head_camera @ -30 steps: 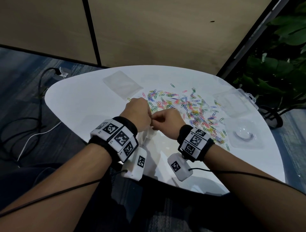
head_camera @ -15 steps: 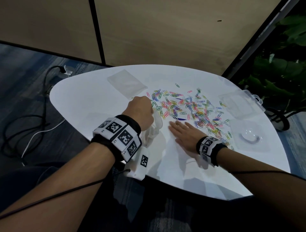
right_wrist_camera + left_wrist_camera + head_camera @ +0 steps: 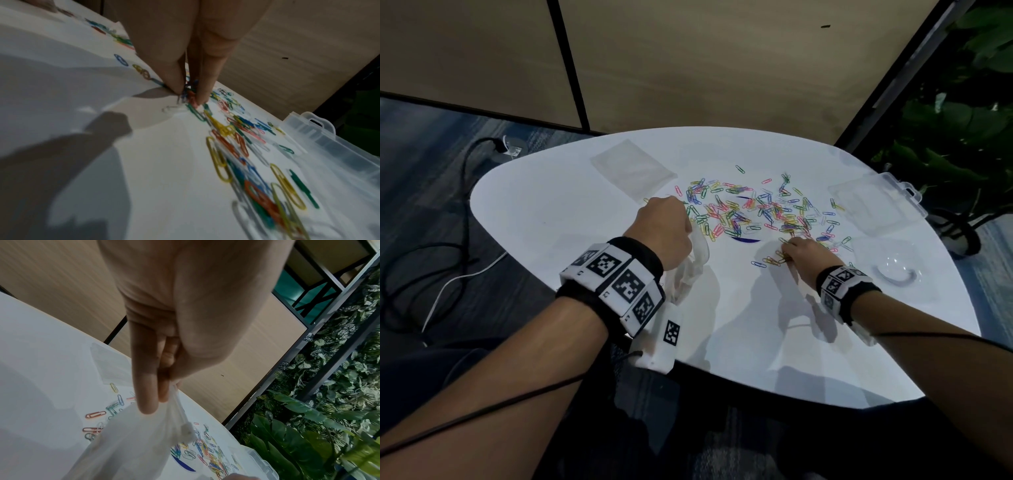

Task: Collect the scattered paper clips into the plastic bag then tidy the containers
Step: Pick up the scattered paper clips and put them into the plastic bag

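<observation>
Coloured paper clips lie scattered across the middle of the white table. My left hand pinches the top edge of a clear plastic bag, which hangs below it; in the left wrist view the bag hangs from the fingers. My right hand is at the near right edge of the pile. In the right wrist view its thumb and fingers pinch a small bunch of clips against the table.
A flat clear bag lies at the far left of the pile. A clear plastic box sits at the right edge, with a clear round lid in front of it. Cables trail on the floor to the left; plants stand at right.
The hands were together at the bag a second ago. The right hand then left it, lay flat on the table, and has now moved right and closed on clips.
</observation>
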{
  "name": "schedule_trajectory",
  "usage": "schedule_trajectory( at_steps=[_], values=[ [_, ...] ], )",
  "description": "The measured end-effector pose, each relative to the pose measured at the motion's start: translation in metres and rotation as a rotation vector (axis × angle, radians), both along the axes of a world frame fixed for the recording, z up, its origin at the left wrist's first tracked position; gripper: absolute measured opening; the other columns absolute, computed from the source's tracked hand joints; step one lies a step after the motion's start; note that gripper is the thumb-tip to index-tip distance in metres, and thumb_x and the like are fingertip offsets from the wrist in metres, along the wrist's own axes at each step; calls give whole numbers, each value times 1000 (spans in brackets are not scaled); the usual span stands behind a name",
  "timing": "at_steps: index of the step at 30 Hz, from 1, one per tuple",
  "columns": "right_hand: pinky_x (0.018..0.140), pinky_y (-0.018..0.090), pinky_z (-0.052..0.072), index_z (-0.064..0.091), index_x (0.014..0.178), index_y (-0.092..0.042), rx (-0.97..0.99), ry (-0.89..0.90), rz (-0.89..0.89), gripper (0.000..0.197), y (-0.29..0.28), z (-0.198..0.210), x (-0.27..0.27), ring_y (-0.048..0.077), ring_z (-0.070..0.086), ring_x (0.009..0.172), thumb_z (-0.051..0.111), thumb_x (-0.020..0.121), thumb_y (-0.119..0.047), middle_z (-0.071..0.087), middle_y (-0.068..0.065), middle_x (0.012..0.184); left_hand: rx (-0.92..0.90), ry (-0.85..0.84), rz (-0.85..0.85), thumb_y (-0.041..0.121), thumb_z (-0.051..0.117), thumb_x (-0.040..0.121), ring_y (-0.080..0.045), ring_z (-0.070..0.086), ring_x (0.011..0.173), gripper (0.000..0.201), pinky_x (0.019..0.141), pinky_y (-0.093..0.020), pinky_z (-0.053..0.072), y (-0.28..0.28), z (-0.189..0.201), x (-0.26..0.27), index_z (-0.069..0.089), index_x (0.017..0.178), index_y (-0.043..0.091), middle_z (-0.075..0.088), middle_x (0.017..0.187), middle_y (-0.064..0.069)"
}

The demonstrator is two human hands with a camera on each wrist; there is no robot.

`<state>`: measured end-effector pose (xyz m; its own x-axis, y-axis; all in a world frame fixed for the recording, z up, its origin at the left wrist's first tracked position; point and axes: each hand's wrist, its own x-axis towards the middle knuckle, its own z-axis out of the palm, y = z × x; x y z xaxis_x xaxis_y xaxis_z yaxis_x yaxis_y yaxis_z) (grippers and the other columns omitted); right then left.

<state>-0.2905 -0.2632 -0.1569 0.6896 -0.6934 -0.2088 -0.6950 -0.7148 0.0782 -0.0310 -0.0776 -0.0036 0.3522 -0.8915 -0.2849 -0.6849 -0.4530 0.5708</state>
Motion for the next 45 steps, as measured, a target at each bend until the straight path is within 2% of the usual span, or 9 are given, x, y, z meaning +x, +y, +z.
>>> schedule_trajectory(
  at_steps=[7, 11, 15, 21, 27, 32, 36, 40, 45],
  values=[
    [90, 26, 52, 77, 92, -18, 169, -394, -635, 12, -19, 25, 3, 19, 68, 88, 70, 83, -14, 73, 2, 88, 6, -18, 2, 2, 50, 92, -32, 70, 95, 28, 91, -39, 58, -3, -5, 0, 70, 111, 9, 70, 109, -12],
    [89, 33, 56, 75, 82, -10, 729, -1008, -1024, 6, -18, 46, 12, 25, 73, 86, 76, 80, -5, 75, 13, 89, 10, -12, 2, 2, 50, 92, -32, 71, 94, 29, 89, -40, 59, -4, -7, 0, 69, 114, 7, 69, 110, -13],
    [75, 24, 59, 66, 103, 7, 1162, -1394, -988, 19, 11, 81, 53, 22, 73, 86, 69, 86, 0, 71, 18, 93, 21, -16, -13, 0, 49, 90, -34, 71, 86, 26, 83, -43, 61, -5, -8, 0, 69, 108, 0, 70, 102, -16],
    [74, 21, 58, 60, 111, 10, 1543, -1223, -776, 21, 83, 103, 123, 20, 71, 86, 60, 91, 3, 68, 18, 96, -4, -25, -8, 5, 53, 88, -35, 71, 87, 22, 85, -41, 59, -4, -7, 0, 71, 101, 4, 70, 101, -16],
    [82, 37, 60, 75, 101, -7, 860, -835, -473, 26, 112, 93, 144, 24, 73, 78, 69, 76, -3, 76, 10, 84, -9, -37, -16, 3, 54, 86, -34, 72, 86, 23, 84, -41, 60, -2, -4, 2, 72, 101, 3, 72, 94, -19],
    [62, 24, 43, 70, 68, -13, 493, -595, -117, 22, 121, 106, 149, 16, 55, 55, 56, 81, -2, 61, 0, 57, 5, -22, -25, 1, 52, 83, -34, 72, 82, 24, 79, -42, 62, -1, -3, 3, 73, 93, 4, 71, 92, -18],
    [69, 10, 48, 75, 91, -7, 607, -629, -36, 30, 115, 111, 140, -3, 63, 64, 50, 82, 7, 66, -11, 71, -9, -34, -19, 3, 54, 85, -34, 72, 84, 21, 81, -42, 61, -1, -2, 4, 73, 93, 4, 71, 91, -17],
    [77, 33, 61, 76, 95, -8, 619, -847, -195, 38, 84, 104, 112, 15, 72, 79, 45, 84, 11, 74, 2, 88, -11, -17, 1, 2, 52, 89, -33, 71, 84, 24, 85, -42, 60, 0, -4, 6, 70, 104, 2, 71, 95, -16],
    [114, 42, 35, 54, 137, -25, 266, -151, 38, 39, 53, 53, 56, 21, 40, 138, 45, 98, -22, 45, 1, 150, 1, -5, -11, 0, 50, 89, -34, 71, 85, 26, 85, -41, 60, -1, -3, 5, 69, 105, 0, 71, 97, -17]
  ],
)
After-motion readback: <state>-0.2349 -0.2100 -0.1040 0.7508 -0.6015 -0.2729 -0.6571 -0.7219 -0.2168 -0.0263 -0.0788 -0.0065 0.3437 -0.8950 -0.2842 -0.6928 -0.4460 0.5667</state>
